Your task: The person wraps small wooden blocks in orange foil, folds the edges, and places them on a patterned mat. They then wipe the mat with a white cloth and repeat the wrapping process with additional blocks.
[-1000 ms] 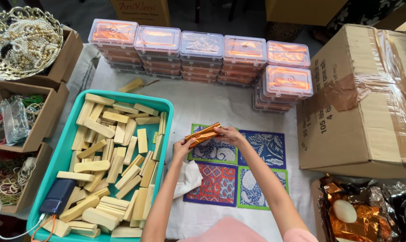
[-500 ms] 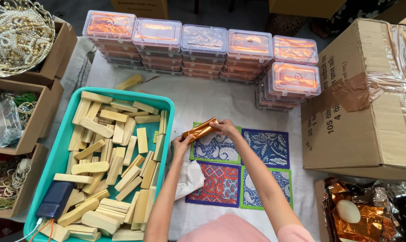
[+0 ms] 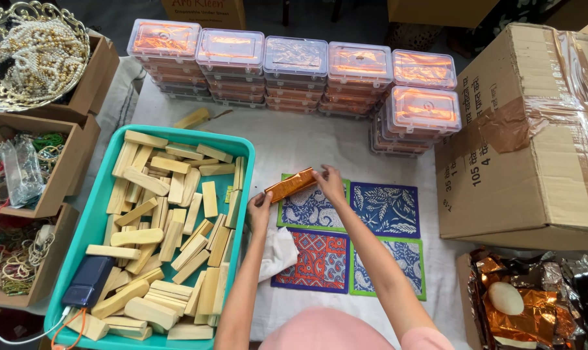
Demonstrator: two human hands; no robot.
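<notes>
The orange foil-wrapped bar [image 3: 292,184] is sitting lower and flatter than a moment ago, above the patterned mats [image 3: 349,232]. The left hand [image 3: 261,206] is pinching its near end, the right hand [image 3: 329,182] closing its grip on the far end, both arms outstretched.

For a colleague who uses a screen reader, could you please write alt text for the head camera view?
Seen from above, a person's left hand and right hand hold the two ends of an orange foil-wrapped bar over four patterned mats on a white cloth. A teal tray of pale wooden blocks sits left; stacked clear lidded boxes line the back.
</notes>
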